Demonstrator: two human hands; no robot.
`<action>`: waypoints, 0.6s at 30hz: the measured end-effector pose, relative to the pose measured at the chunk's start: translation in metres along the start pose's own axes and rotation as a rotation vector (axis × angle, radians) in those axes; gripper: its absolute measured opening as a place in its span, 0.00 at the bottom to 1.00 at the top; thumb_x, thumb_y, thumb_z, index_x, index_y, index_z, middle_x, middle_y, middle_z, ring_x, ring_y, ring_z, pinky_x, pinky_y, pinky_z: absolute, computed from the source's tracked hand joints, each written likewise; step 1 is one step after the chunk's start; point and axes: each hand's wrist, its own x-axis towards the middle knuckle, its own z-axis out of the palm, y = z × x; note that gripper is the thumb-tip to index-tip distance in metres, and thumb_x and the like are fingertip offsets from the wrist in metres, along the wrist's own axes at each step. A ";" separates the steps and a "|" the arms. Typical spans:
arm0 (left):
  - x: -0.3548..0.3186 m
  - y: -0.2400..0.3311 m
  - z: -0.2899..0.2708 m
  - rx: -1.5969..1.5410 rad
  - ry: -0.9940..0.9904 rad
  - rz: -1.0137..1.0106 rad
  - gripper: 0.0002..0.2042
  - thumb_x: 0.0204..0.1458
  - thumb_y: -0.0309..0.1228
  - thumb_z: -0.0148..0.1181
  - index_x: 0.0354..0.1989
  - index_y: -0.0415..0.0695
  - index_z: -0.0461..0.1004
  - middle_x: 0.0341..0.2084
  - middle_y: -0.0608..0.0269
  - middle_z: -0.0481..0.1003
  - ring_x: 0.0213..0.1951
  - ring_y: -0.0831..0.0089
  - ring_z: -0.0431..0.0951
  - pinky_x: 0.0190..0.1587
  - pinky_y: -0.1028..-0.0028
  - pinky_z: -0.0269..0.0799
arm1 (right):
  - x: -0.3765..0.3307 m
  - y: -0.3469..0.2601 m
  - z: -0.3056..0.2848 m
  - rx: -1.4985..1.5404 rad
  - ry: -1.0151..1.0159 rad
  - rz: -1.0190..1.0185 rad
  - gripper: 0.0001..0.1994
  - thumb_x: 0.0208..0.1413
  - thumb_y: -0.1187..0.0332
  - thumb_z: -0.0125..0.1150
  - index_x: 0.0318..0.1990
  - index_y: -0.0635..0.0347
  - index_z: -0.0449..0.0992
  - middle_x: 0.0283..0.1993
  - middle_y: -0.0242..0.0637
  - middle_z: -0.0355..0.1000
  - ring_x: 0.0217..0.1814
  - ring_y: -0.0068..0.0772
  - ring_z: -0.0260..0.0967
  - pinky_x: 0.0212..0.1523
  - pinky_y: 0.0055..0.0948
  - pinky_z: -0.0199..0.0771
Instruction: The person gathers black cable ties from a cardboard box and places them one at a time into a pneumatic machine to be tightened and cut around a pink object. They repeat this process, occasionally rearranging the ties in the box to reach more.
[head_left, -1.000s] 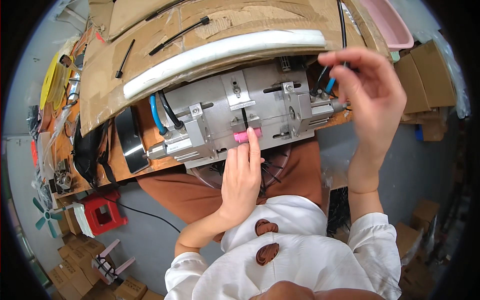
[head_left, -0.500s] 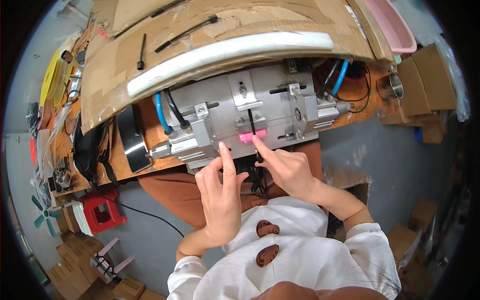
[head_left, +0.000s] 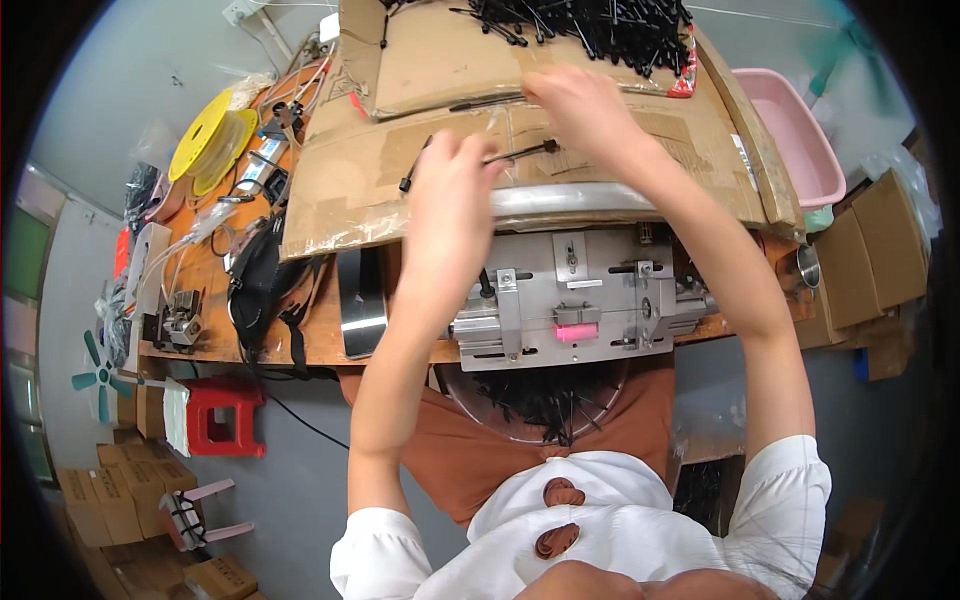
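Both hands are up over the cardboard. Left hand (head_left: pixel 450 200) pinches a black rod (head_left: pixel 520 152) lying crosswise, its far tip just under the right hand (head_left: pixel 585 110); can't tell that grip.

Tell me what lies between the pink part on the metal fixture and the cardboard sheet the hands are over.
In the head view, a long pale bar crosses between the pink part and the cardboard sheet, with the fixture's grey metal plate just below it.

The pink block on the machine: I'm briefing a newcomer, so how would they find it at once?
Start at the grey metal machine on the near edge of the workbench, below the cardboard sheet. Low on its front, at the centre, sits the pink block, the only bright pink part among plain metal pieces.
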 end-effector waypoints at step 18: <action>-0.014 0.030 0.022 -0.163 -0.021 0.108 0.07 0.44 0.23 0.64 0.32 0.37 0.75 0.29 0.54 0.71 0.35 0.59 0.71 0.40 0.66 0.69 | -0.060 0.040 -0.059 0.865 -0.060 0.577 0.10 0.54 0.73 0.60 0.43 0.66 0.73 0.34 0.36 0.74 0.29 0.25 0.72 0.30 0.25 0.71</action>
